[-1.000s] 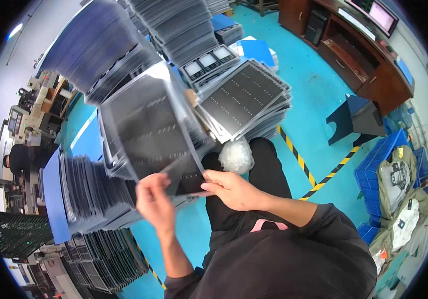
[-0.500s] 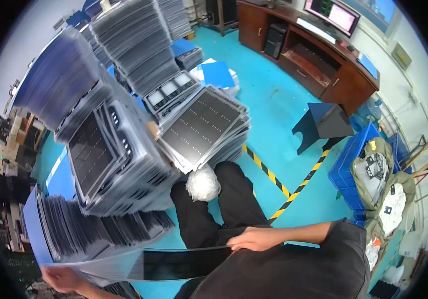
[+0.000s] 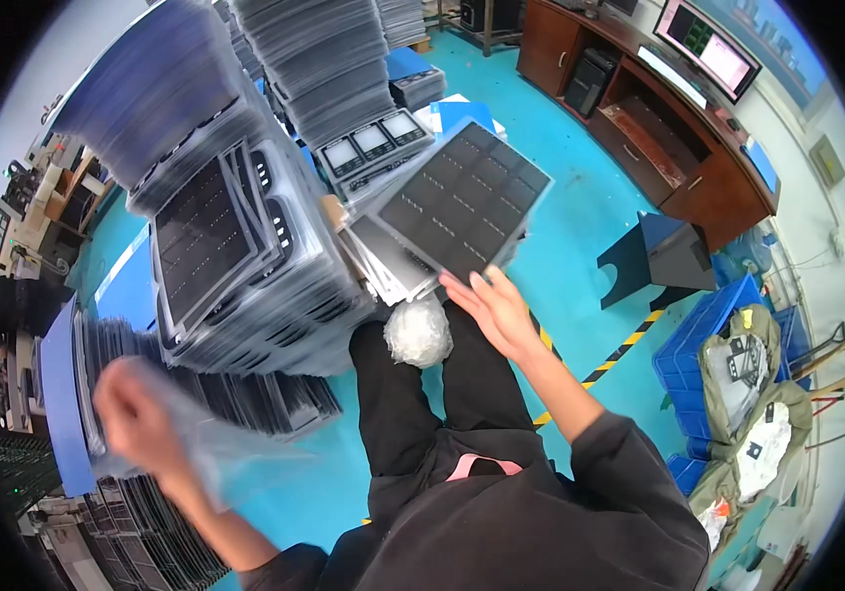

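Note:
My left hand (image 3: 137, 419), smeared by motion, is closed on a clear plastic film (image 3: 211, 428) that trails below and to the right of it. At the near corner of a thin black panel (image 3: 467, 192) is my right hand (image 3: 501, 315), fingers stretched and apart, fingertips touching its edge. Rows of small pale marks run across this panel. It lies askew over a low stack of sheets (image 3: 383, 261) and overhangs it on the right. Between my knees sits a crumpled ball of clear plastic (image 3: 418, 333).
Tall stacks of film-covered panels (image 3: 201, 236) rise on the left, with upright sheets (image 3: 285, 399) below. A black stool (image 3: 654, 261), blue crates (image 3: 693, 364) and a brown desk (image 3: 629, 128) stand right. A person in dark clothing (image 3: 14, 305) is at far left.
The dark sheet and film stretched between my hands are no longer across my lap. My right hand has moved forward to the panel on the stack; my left has risen with loose film.

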{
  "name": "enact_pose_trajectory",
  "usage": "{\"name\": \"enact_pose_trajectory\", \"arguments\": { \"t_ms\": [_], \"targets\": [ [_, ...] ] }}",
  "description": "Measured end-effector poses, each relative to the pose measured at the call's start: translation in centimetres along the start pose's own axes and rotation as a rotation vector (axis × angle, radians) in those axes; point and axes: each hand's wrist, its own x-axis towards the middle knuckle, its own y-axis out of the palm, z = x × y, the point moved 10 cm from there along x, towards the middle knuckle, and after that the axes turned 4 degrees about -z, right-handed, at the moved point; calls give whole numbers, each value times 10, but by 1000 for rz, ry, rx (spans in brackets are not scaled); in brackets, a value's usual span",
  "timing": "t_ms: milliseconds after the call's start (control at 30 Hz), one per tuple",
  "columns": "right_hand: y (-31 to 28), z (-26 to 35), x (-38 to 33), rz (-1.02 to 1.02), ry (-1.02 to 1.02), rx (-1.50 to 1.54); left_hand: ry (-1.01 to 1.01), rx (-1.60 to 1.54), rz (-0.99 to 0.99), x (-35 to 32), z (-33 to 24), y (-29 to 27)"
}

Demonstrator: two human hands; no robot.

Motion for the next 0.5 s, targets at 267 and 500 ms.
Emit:
{"name": "enact_pose_trajectory", "arguments": {
  "t_ms": [267,500],
  "targets": [
    [-6,-69,-33,67,148,-1032,-116,-672,648,-121,-152,107],
    [92,-74,-137,692,585,-197,-293,-854,589,-152,-166,133]
  ]
}}
